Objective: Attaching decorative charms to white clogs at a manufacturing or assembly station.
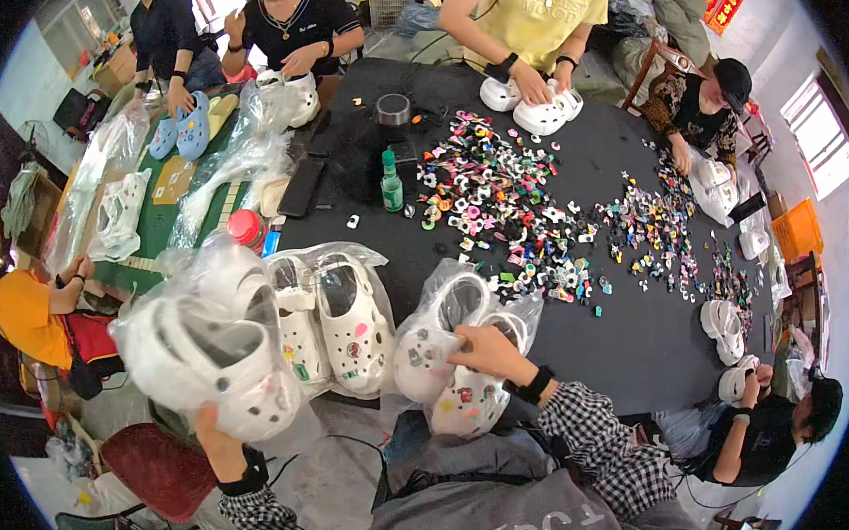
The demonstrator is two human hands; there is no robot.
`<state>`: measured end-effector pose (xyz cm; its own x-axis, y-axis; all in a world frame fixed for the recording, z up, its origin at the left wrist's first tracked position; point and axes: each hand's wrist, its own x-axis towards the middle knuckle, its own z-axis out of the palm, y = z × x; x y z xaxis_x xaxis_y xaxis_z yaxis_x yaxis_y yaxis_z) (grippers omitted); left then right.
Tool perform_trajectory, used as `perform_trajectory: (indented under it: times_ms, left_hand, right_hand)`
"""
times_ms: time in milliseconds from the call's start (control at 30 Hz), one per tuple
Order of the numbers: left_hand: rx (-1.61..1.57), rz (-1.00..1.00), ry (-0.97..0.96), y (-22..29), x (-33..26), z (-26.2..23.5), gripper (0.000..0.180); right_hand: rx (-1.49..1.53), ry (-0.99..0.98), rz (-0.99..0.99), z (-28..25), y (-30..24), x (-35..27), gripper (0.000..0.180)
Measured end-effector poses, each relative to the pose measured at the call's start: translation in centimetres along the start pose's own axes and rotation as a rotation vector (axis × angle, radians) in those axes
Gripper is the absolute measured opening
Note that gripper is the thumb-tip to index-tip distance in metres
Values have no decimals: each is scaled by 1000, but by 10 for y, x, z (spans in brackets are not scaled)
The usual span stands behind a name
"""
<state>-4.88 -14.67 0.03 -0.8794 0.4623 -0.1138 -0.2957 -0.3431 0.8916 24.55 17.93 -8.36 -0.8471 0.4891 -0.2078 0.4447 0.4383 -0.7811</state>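
Note:
My left hand (222,444) grips the underside of a pair of white clogs (183,362) in a clear plastic bag, raised at the table's left front. Its fingers are partly hidden behind the shoes. My right hand (493,352) is closed on a second bagged pair of white clogs (464,406) with colourful charms, at the front edge of the black table (585,352). Between the two hands lies another bagged pair of white clogs (355,332), charms facing up, touched by neither hand.
Many small colourful shoe charms (509,211) are spread over the black table. A green bottle (391,181), a dark cup (394,111) and a red-lidded jar (244,227) stand farther back. Several people work around the tables; one handles blue clogs (193,129). A red chair (155,466) is at lower left.

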Motion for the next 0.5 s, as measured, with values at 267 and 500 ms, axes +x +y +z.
perform_trajectory:
  times_ms: [267, 500]
  left_hand:
    - [235, 244, 416, 24, -13, -47, 67]
    - [513, 525, 340, 4, -13, -47, 48]
  right_hand:
    - [727, 157, 409, -55, -41, -37, 40]
    - [1525, 205, 377, -44, -61, 21, 16]
